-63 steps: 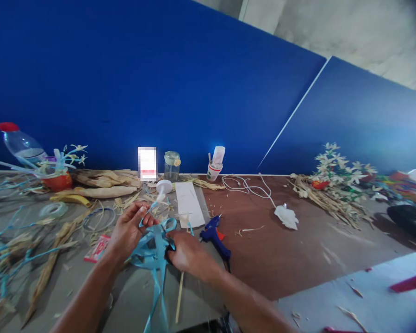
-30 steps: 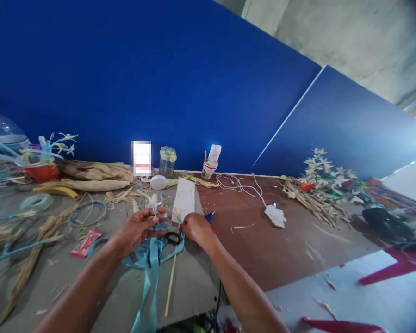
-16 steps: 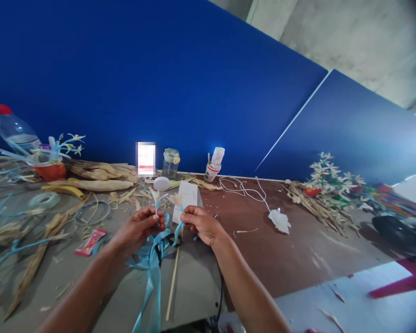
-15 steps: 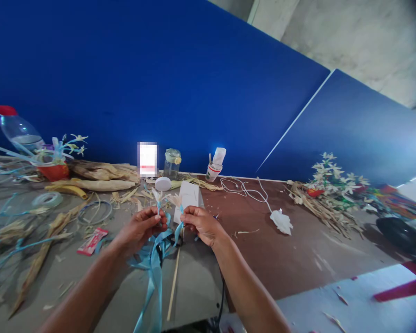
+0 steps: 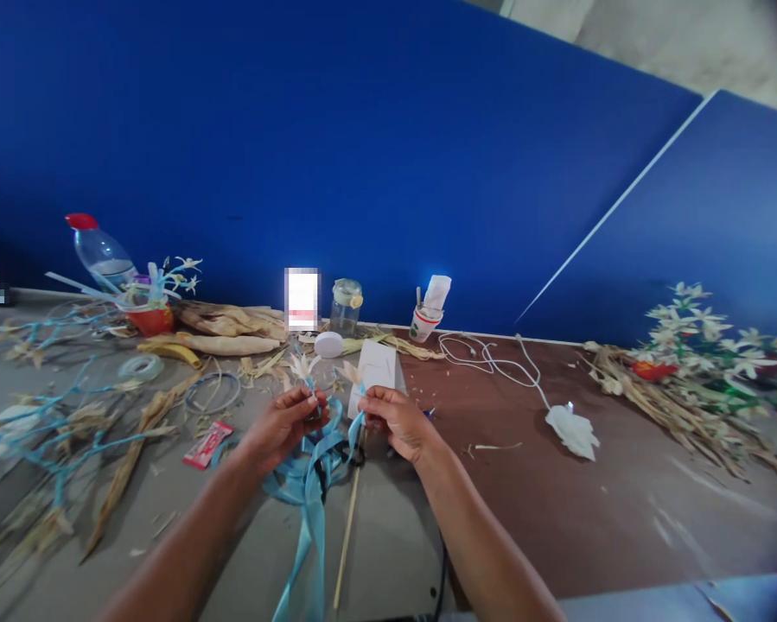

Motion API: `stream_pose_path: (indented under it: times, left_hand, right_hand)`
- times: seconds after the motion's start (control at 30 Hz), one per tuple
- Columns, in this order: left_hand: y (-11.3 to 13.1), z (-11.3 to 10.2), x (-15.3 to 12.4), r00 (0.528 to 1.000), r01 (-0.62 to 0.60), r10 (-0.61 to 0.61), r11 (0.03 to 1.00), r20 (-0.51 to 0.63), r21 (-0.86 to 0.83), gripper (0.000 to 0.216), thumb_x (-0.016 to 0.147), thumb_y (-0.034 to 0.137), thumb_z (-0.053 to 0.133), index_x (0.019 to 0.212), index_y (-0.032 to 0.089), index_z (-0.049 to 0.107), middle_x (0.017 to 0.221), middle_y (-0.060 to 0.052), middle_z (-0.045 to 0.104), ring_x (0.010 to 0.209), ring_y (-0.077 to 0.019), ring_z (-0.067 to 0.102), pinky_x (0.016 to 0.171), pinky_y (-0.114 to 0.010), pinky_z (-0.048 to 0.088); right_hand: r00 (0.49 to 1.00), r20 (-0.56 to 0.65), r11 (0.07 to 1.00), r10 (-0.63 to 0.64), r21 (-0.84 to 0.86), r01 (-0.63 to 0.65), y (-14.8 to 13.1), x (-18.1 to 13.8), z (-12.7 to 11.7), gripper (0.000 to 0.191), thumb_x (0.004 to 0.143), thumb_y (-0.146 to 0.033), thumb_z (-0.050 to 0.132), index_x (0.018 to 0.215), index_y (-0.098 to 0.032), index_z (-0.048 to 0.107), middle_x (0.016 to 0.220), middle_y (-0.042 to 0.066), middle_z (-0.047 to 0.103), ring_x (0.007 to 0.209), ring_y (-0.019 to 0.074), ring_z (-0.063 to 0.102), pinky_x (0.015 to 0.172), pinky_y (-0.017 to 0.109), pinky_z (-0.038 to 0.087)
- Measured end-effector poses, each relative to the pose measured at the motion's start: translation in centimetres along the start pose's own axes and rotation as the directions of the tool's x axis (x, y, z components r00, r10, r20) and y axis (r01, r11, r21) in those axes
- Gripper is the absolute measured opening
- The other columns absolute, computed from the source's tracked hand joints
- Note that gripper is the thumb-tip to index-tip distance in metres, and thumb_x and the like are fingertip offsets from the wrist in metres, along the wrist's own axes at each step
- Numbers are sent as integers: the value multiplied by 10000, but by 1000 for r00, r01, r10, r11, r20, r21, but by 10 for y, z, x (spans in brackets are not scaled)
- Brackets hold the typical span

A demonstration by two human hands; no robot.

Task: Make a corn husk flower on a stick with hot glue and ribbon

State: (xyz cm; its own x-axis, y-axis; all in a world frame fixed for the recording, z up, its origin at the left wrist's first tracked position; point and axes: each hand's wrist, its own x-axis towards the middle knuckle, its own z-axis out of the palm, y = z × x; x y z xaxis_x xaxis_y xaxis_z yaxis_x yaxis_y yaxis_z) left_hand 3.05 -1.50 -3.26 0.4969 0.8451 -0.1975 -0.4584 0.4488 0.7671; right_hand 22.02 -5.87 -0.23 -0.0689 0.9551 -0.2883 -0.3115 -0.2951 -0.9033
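My left hand (image 5: 288, 425) pinches the blue-wrapped stem of a small pale husk flower (image 5: 304, 366), its petals spreading above the fingertips. Closed in a pinch too, my right hand (image 5: 398, 421) grips light-blue ribbon (image 5: 356, 426) just beneath another pale, petal-like tip (image 5: 352, 374). The hands are a short gap apart over the grey tabletop. More blue ribbon (image 5: 310, 505) loops and trails down between my forearms. Behind it are dark scissors handles (image 5: 355, 456), partly hidden. A thin wooden stick (image 5: 346, 544) lies to the right of the ribbon.
Dried husks (image 5: 232, 320), a clear jar (image 5: 347, 307) and a paper cup (image 5: 426, 323) line the blue partition (image 5: 362, 130). Blue-stemmed branches (image 5: 60, 471) spread at left. Rightward are a white cable (image 5: 524, 367), crumpled tissue (image 5: 570, 432) and white flowers (image 5: 692, 337).
The view has turned left, so the table things appear farther right. Both hands keep their pinches; the flower in my left hand shows its petals more fully.
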Motion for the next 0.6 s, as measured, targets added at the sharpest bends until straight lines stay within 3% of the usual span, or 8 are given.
stream_pose_path:
  times: [0.6]
  left_hand:
    - [-10, 1, 7, 997, 58, -45, 975, -63, 214, 225, 630, 246, 765, 806, 135, 678, 654, -17, 631, 592, -102, 588, 607, -211, 473]
  right_hand:
    - [1000, -8, 1000, -16, -6, 16, 22, 13, -6, 269, 543, -332, 731, 582, -161, 527, 492, -72, 454, 463, 46, 322, 475, 213, 199]
